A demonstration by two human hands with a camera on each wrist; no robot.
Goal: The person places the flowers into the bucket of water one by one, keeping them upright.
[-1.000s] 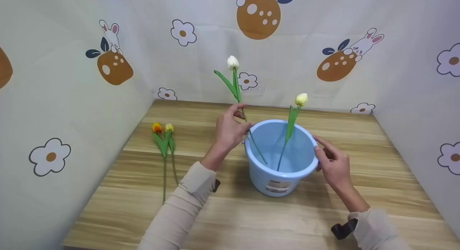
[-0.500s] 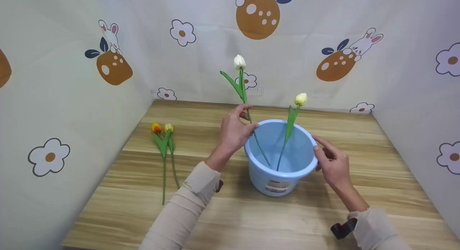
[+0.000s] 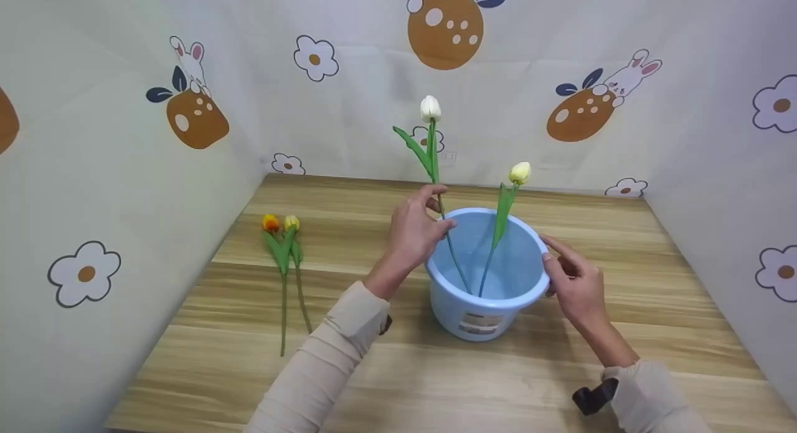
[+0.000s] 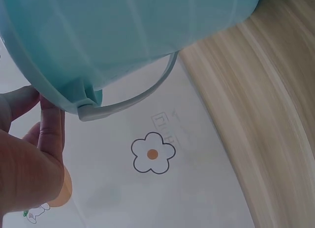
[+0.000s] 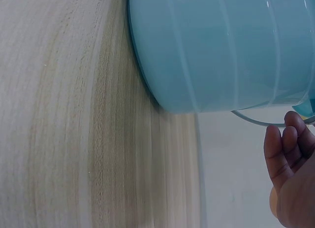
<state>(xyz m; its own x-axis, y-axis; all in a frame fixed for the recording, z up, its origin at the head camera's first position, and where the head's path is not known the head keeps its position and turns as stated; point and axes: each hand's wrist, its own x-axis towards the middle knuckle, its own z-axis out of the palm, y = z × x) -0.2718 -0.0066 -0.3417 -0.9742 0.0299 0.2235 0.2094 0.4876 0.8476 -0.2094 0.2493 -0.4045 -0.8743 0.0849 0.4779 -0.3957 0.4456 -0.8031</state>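
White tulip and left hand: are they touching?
Touching: the head view shows the left hand pinching the white tulip by its stem.

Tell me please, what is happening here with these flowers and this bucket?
A person is working with both hands. The left hand pinches the stem of a white tulip, whose lower end is inside a blue bucket. The right hand holds the bucket at its rim. A pale yellow tulip already stands leaning in it. An orange tulip and another yellowish one lie on the table.
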